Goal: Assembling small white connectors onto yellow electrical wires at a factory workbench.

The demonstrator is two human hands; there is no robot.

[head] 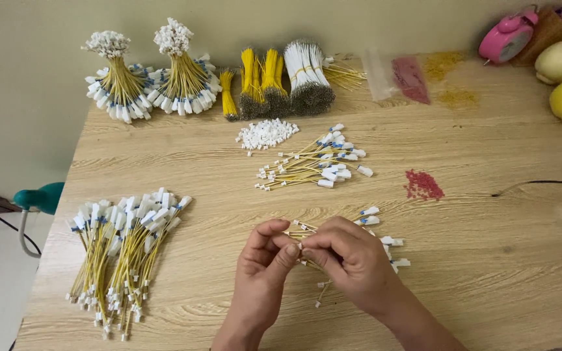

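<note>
Near the front edge of the wooden bench [489,273], the left hand [261,273] and right hand [352,260] meet fingertip to fingertip, both pinched narrow on a small white connector [300,246] above a loose bunch of yellow leads [378,227]. A finished pile of yellow leads with white plugs [125,247] lies toward the left edge, a smaller pile [317,162] and a heap of white connectors [267,133] at mid-bench. Along the back edge stand tied bundles [147,84], cut wire bunches [281,81] and clear bags of beads [401,78]; red beads [423,185] lie loose to the right.
</note>
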